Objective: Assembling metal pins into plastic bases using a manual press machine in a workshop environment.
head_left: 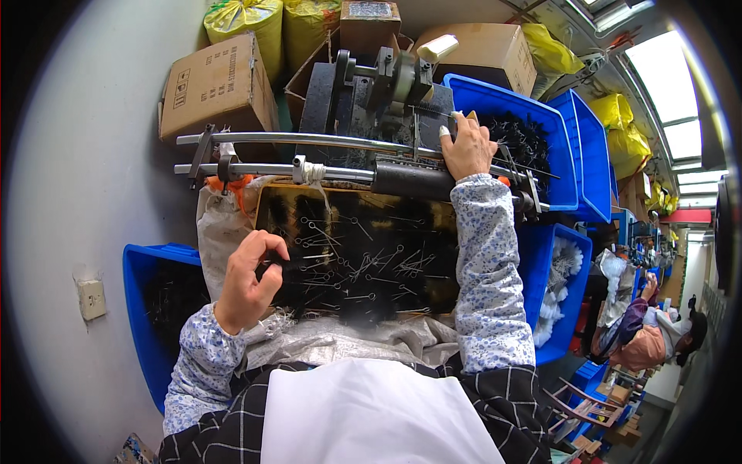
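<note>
My left hand (249,280) is curled over a tray (267,205) of black bristles and thin metal wire pins (363,263), pinching a small tuft of black bristle between thumb and fingers. My right hand (466,147) reaches up to the dark metal machine (371,93), its taped fingertips resting on a thin wire at the long rails (309,141). Whether it grips the wire I cannot tell. Both forearms wear blue floral sleeves.
Blue bins stand around: one at the left (143,294), one with black brushes behind the machine (533,139), one with white brushes at the right (560,286). Cardboard boxes (220,85) and yellow sacks (247,23) are stacked behind. Another person (657,336) works at the far right.
</note>
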A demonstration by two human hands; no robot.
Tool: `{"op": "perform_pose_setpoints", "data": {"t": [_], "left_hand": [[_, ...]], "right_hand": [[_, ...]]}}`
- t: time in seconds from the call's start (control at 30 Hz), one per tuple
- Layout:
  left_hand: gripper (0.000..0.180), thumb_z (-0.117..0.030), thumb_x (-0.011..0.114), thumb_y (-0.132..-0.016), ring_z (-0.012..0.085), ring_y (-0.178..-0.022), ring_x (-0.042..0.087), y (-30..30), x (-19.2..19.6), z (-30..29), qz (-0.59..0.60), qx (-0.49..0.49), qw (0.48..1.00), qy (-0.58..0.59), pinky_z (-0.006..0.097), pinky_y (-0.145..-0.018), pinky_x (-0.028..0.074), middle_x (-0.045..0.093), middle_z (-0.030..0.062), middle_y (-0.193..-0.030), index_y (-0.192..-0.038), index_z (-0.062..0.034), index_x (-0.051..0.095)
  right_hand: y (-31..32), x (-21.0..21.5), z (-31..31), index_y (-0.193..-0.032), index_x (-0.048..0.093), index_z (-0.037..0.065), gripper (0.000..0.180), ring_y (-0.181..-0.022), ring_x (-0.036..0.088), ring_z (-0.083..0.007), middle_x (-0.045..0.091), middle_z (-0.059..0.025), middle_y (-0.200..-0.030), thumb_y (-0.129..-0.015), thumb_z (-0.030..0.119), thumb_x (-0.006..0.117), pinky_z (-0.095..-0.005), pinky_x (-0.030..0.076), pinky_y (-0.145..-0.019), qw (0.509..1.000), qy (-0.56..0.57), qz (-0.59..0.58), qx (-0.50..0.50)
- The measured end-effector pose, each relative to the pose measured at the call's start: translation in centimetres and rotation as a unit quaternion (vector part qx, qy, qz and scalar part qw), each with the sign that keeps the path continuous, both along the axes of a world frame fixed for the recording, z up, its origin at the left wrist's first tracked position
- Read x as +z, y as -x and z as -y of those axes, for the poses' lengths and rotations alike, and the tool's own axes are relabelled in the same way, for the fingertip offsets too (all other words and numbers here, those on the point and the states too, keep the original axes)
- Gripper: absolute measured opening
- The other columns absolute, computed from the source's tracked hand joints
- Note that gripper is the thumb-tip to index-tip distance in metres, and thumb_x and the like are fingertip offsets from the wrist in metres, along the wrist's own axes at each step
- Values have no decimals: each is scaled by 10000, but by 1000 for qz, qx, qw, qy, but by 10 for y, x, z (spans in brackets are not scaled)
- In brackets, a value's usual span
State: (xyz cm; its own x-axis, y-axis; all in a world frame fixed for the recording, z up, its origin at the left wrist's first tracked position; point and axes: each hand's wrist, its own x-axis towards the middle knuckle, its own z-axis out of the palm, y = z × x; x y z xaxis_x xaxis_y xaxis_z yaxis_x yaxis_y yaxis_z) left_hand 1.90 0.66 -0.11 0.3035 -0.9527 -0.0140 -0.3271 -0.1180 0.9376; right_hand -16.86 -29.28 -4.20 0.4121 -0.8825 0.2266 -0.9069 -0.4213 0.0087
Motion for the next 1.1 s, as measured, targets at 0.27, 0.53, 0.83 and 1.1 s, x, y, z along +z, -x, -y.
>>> {"op": "perform_pose_setpoints", "data": {"t": [0.27,0.53,0.83,1.1], "left_hand": [[121,-48,484,-709,139,-654,410,3,2,5,-34,6,999,-17,249,-597,360,438,56,-754,-823,-12,503],[131,-76,474,-729,91,-657,382,-2,-2,-4,38,4,999,-1,216,-595,332,439,28,-777,-845,-17,495],[300,-95,545,-787,199,-733,485,1,-27,-10,73,-39,992,-94,295,-695,422,530,109,-904,-1077,-28,516],[245,-65,564,-742,255,-672,542,-8,13,-88,247,-31,946,-209,328,-630,448,567,126,-820,-985,-50,544]], "right_hand": [[-44,-3,-18,-1039,577,37,303,-934,577,-257,607,-108,-972,-770,173,598,-391,414,-781,995,-27,86,52],[-35,5,-19,-1113,571,75,345,-978,547,-241,610,-86,-1017,-821,256,540,-395,370,-819,998,-35,29,41],[10,22,26,-1082,609,192,267,-999,551,-261,576,-51,-1082,-858,279,492,-443,395,-828,994,-106,30,2],[37,39,52,-967,643,155,216,-952,579,-284,590,-94,-984,-805,116,505,-385,461,-828,991,-100,-7,87]]}}
